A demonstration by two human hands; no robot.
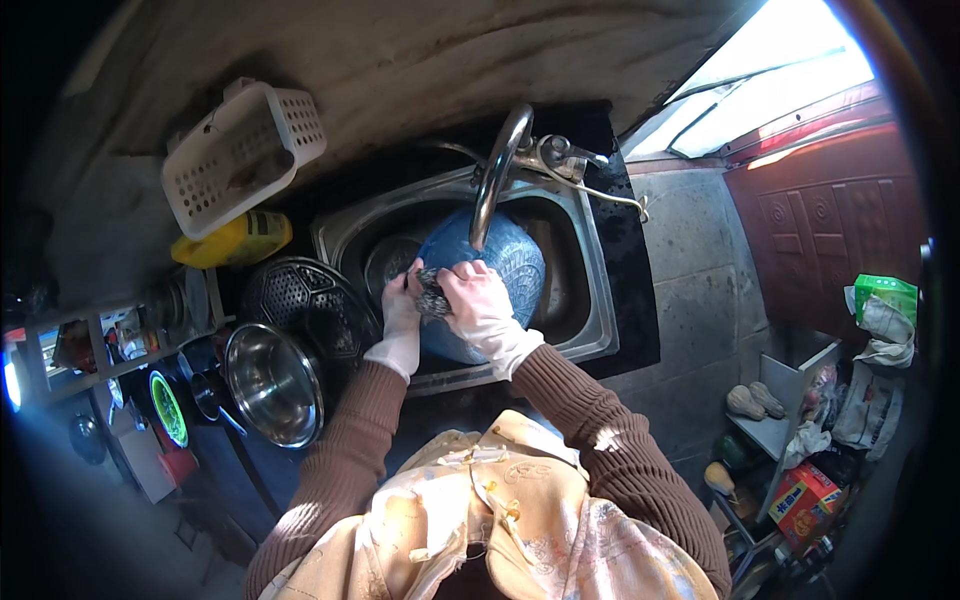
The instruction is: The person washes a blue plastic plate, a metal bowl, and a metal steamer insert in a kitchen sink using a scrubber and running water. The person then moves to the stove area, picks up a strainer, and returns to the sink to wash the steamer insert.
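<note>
A steel wool scourer (433, 294) is between my two hands, over a blue plastic basin (521, 259) that stands tilted in the metal sink (606, 300). My left hand (403, 300) has its fingers closed on the scourer's left side. My right hand (476, 292) grips it from the right, with the knuckles up. The chrome faucet spout (495, 180) arches over the basin, its tip just beyond my hands. I cannot see whether water runs. Much of the basin's near side is hidden by my hands and pale cuffs.
Left of the sink are a perforated metal colander (300, 296), a steel bowl (274, 386) and a yellow bottle (234, 240). A white plastic basket (289, 120) hangs on the wall. The faucet handle (589, 155) is behind the sink. Squashes (744, 403) lie on a shelf at right.
</note>
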